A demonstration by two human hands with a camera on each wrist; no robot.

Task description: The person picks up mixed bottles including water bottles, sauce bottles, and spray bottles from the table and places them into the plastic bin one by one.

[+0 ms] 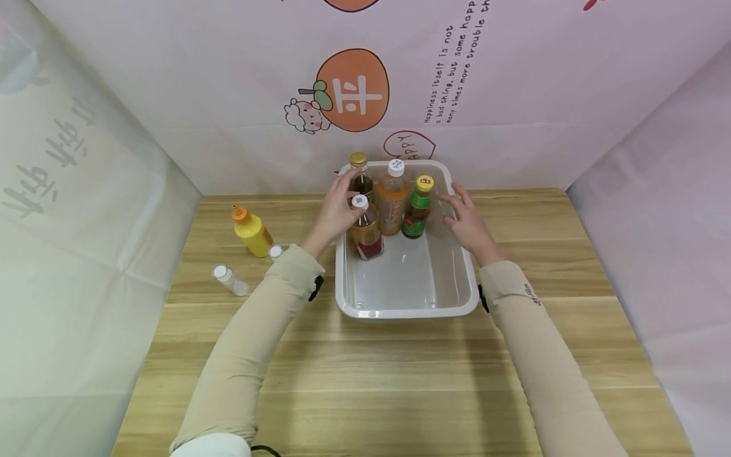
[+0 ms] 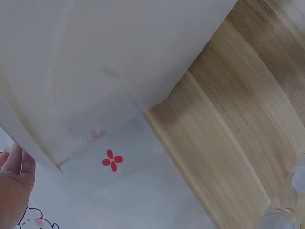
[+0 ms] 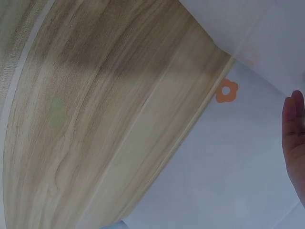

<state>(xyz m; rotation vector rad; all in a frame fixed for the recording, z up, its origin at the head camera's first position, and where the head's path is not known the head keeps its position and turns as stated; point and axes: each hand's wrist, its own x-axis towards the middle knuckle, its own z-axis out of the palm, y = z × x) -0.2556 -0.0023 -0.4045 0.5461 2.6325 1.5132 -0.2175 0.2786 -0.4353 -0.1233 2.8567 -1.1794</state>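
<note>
A white basin (image 1: 408, 312) holds several bottles standing upright at its back. My left hand (image 1: 335, 212) is over the basin's left edge, fingertips beside the gold-capped dark bottle (image 1: 363, 184) and thumb by the white cap of a bottle with a dark red lower part (image 1: 368, 235); contact is unclear. Between them and the green bottle with a yellow cap (image 1: 419, 209) stands an orange-brown bottle (image 1: 392, 206). My right hand (image 1: 469, 223) is at the right rim with spread fingers, holding nothing. In the wrist views only parts of the left hand (image 2: 15, 183) and right hand (image 3: 294, 138) show.
Left of the basin, on the wooden table (image 1: 377, 381), are a yellow squeeze bottle (image 1: 254, 235) with an orange top, a clear white-capped shaker (image 1: 231, 280) and another white-capped container (image 1: 276, 252) partly behind the left sleeve. Printed sheets (image 1: 228, 95) hang around the table's back and sides.
</note>
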